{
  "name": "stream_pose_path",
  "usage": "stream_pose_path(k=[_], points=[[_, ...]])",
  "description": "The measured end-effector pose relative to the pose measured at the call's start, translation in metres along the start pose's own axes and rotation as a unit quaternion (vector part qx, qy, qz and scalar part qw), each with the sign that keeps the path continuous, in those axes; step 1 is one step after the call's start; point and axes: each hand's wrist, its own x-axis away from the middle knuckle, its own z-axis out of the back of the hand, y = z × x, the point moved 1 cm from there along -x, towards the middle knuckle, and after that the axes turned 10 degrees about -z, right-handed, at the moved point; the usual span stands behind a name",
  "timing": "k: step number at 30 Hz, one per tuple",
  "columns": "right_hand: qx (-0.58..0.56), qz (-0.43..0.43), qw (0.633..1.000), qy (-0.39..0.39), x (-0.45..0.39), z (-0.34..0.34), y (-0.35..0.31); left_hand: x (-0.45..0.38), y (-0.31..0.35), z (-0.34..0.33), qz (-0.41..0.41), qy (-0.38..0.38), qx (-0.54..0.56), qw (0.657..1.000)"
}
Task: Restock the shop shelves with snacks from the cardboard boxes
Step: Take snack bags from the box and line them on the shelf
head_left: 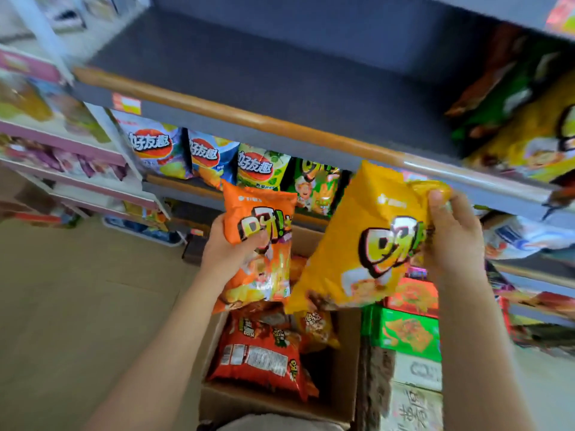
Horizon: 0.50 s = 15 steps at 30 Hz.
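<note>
Left hand [231, 244] grips orange bag [258, 244]; right hand [451, 234] pinches yellow bag [367, 244] by top corner. Cardboard box [280, 402] below both. Bare shelf [264, 63] above: advise placing upright, labels outward.

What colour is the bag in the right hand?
Yellow bag, held by the right hand; the head view shows it.

Three shelf chip bags [203, 157] read "好友趣".

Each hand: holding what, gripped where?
Left hand grips the orange snack bag at its left edge, mid-height. Right hand grips the yellow snack bag at its upper right corner.
</note>
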Motion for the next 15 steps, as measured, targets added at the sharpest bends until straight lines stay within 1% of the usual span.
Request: stream_pose_path(k=[1,2,5,8,10,12,14,15], points=[[-0.019,-0.014,1.0,-0.002,-0.003,0.005,-0.007,0.003,0.005,-0.004,-0.005,-0.013,0.012,1.0],[-0.013,-0.025,1.0,-0.008,-0.005,0.006,-0.013,0.007,0.009,-0.008,-0.006,-0.03,0.028,0.999],[0.08,-0.059,0.995,-0.024,-0.011,-0.009,-0.009,0.019,0.02,-0.023,0.011,-0.095,0.082,0.992],[0.149,-0.096,0.984,-0.031,-0.009,-0.03,0.006,0.024,0.02,-0.044,0.005,-0.115,0.073,0.991],[0.173,-0.114,0.978,-0.012,-0.012,-0.033,0.016,0.011,-0.003,-0.055,-0.015,-0.12,0.039,0.992],[0.177,-0.14,0.974,0.011,-0.014,-0.031,0.022,0.019,0.005,-0.06,-0.023,-0.142,0.014,0.989],[0.174,-0.15,0.973,0.031,-0.013,-0.029,0.025,0.034,0.021,-0.062,-0.04,-0.161,0.026,0.986],[0.172,-0.155,0.972,0.042,-0.013,-0.029,0.028,0.039,0.025,-0.063,-0.044,-0.185,0.037,0.981]])
